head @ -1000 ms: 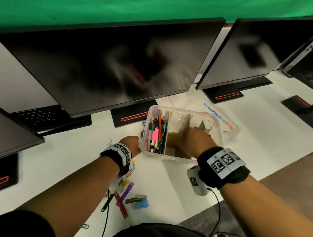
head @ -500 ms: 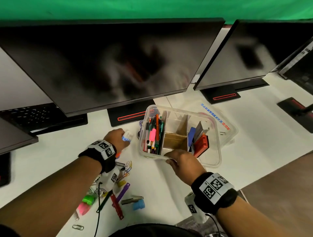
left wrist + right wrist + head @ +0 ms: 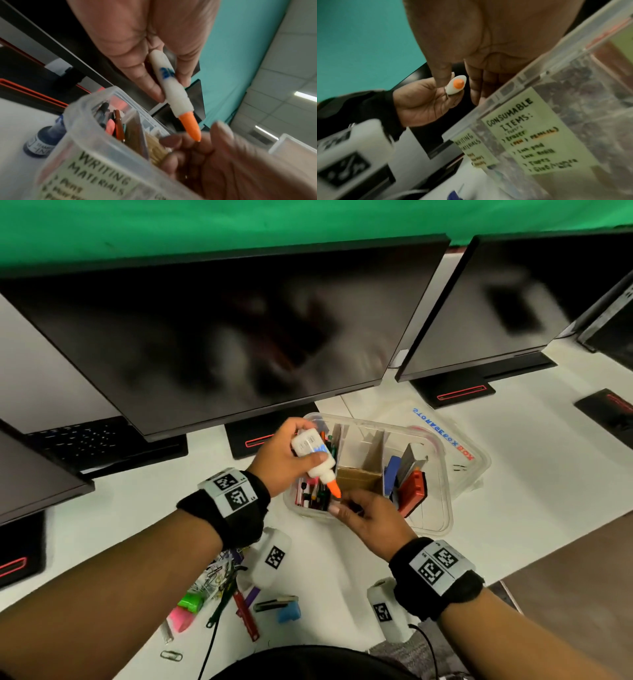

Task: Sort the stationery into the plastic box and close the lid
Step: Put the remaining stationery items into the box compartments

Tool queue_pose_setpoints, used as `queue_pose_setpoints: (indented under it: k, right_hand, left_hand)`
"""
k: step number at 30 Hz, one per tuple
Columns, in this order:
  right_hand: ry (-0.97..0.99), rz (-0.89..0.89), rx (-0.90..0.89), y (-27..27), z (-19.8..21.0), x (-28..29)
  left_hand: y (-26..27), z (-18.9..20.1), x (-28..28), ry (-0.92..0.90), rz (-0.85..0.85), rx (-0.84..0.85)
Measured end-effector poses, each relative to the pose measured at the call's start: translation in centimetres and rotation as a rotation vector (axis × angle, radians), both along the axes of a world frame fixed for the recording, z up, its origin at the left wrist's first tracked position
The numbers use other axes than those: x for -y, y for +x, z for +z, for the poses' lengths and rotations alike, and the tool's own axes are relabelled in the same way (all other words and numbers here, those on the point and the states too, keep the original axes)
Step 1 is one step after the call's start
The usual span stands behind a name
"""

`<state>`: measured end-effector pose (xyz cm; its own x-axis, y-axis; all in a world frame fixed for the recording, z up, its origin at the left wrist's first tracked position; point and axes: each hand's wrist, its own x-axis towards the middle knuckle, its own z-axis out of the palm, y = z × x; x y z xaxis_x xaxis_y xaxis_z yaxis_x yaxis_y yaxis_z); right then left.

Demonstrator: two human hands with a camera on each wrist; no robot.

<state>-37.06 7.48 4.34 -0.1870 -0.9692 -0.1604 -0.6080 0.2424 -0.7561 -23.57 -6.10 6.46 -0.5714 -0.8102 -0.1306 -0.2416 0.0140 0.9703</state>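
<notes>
My left hand (image 3: 291, 453) grips a white glue bottle (image 3: 315, 455) with an orange cap, tilted cap-down over the left end of the clear plastic box (image 3: 442, 508). My right hand (image 3: 346, 508) is at the box's near rim, with its thumb and straight fingers on either side of the orange cap (image 3: 190, 127). Whether they touch it I cannot tell. Pens (image 3: 315, 491) fill the left compartment, and red and blue items (image 3: 411, 491) stand in the right one. The middle compartments have cardboard dividers (image 3: 359, 477). The lid (image 3: 455, 440) lies under the box's far side.
Loose stationery lies on the white table by my left forearm: green (image 3: 191, 602) and pink highlighters, paper clips, a red clip (image 3: 246, 614) and a blue piece (image 3: 289, 611). An ink bottle (image 3: 42, 143) stands left of the box. Monitors (image 3: 222, 337) overhang the back.
My left hand has taken the glue bottle from the table left of the box and lifted it over the box. My right hand came out of the box to the near rim.
</notes>
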Motion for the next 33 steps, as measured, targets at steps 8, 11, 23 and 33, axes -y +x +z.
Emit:
queue_pose_setpoints:
  k: [8, 11, 23, 33]
  right_hand:
    - [-0.096, -0.320, 0.257, -1.1, 1.6, 0.3]
    - [-0.149, -0.361, 0.157, -3.3, 3.7, 0.2]
    - [0.339, -0.147, -0.601, -7.6, 2.9, -0.2]
    - [0.517, -0.197, -0.628, -7.5, 0.1, 0.9]
  left_hand:
    - [-1.5, -0.9, -1.5, -0.034, -0.137, 0.066]
    - [-0.8, -1.1, -0.8, -0.365, -0.228, 0.313]
    - [1.4, -3.9, 0.1, -0.548, -0.361, 0.696]
    - [2.4, -2.9, 2.8, -0.573, -0.205, 0.544]
